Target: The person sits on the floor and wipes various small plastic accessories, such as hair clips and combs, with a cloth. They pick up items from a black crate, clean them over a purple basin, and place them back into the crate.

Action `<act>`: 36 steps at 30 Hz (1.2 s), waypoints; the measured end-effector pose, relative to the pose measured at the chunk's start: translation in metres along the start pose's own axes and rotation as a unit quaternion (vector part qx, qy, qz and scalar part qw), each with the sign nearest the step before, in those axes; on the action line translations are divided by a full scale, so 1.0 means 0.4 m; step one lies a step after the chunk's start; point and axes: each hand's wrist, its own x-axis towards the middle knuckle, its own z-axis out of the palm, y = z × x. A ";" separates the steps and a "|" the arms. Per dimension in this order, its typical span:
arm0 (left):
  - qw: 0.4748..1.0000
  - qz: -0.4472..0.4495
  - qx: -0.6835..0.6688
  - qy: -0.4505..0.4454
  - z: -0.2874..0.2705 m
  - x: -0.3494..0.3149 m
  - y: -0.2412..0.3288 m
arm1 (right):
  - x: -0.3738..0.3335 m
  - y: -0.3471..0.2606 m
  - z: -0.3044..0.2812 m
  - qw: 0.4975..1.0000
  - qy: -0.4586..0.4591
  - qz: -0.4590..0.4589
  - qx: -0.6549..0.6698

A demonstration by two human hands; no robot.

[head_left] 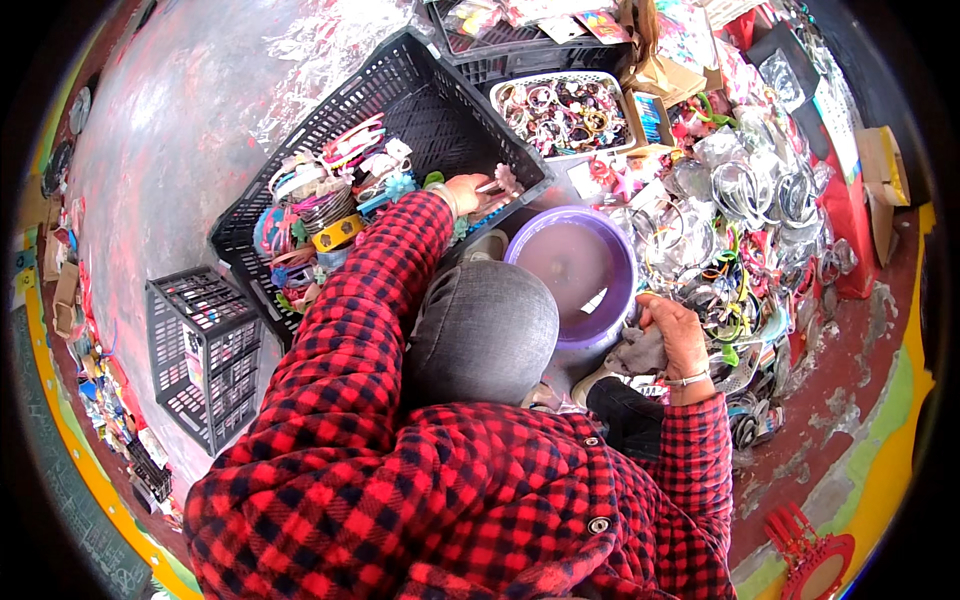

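My left hand (463,192) reaches into the near right corner of a large black plastic crate (437,105). Its fingers are closed on a headband (508,181) with pink flowers; part of the band is hidden by the hand. More headbands (325,205), in bundles of several colours, lie to the left in that crate. Just right of my knee stands a purple basin (627,248) of cloudy water (566,262). By its lower right rim, my right hand (680,335) is bent with curled fingers, holding a grey cloth (638,353) that hangs beneath it.
A white basket (497,92) full of small hair ties stands beyond the basin. On the right spreads a large pile of plastic-wrapped headbands (740,190). A smaller black crate (205,345) stands at the left. Cardboard boxes (672,78) are at the back.
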 end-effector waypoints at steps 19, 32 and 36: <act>0.969 0.121 -0.191 -0.099 0.082 0.217 -0.187 | 0.008 0.041 -0.011 0.999 0.016 0.035 -0.007; 0.928 0.014 -0.324 -0.184 0.065 0.116 -0.103 | 0.031 0.047 -0.011 0.998 0.002 0.046 -0.049; 0.976 0.134 -0.127 -0.115 0.068 0.104 -0.081 | 0.033 0.049 -0.010 0.998 -0.003 0.044 -0.050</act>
